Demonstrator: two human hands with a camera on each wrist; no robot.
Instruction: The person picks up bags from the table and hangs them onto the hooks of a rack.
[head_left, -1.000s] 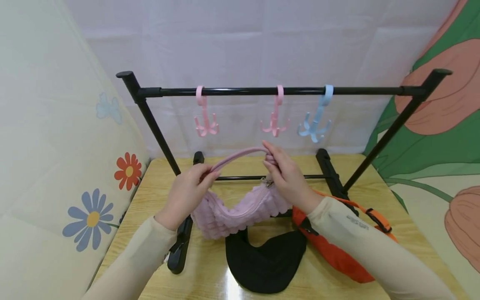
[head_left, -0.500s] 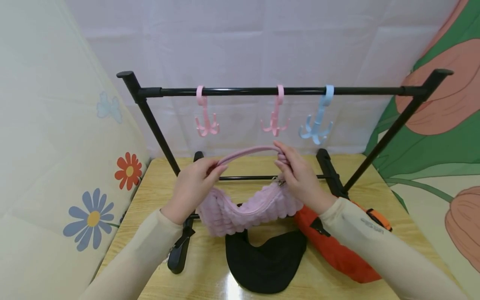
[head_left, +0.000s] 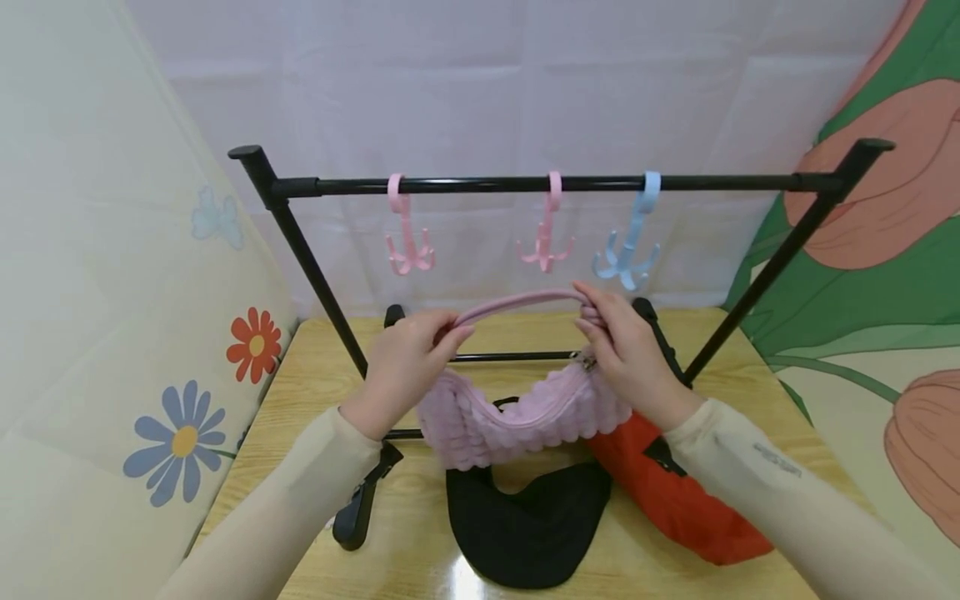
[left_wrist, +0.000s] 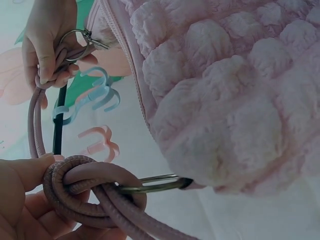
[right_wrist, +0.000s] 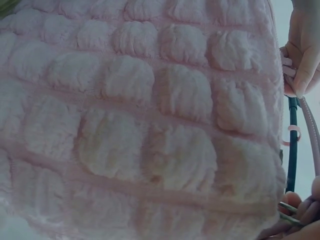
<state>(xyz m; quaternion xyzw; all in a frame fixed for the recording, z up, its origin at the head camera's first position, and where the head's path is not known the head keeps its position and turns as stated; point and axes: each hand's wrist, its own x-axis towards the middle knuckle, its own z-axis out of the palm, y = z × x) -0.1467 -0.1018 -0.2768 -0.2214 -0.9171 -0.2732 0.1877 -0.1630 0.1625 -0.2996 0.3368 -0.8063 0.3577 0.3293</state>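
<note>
Between both hands hangs a puffy pink handbag (head_left: 517,421), its handle (head_left: 521,300) arched above it. My left hand (head_left: 405,362) grips the handle's left end by the knot, seen close in the left wrist view beside a metal ring (left_wrist: 155,184). My right hand (head_left: 626,350) holds the right end, fingers curled round the strap near the zipper pull. Behind and above the handle, two pink hooks (head_left: 408,250) (head_left: 547,242) and a blue hook (head_left: 628,254) hang from a black rail. Quilted bag fabric (right_wrist: 135,115) fills most of the right wrist view.
The black rack's rail (head_left: 480,184) spans the back, with slanted posts at both sides. A black visor-shaped cloth item (head_left: 528,525) and a red bag (head_left: 682,500) lie on the wooden table (head_left: 405,550). Patterned cloth walls stand left and right.
Both hands and the pink handbag have shifted right, level in height. The bag now overlaps more of the red bag. The grip looks unchanged.
</note>
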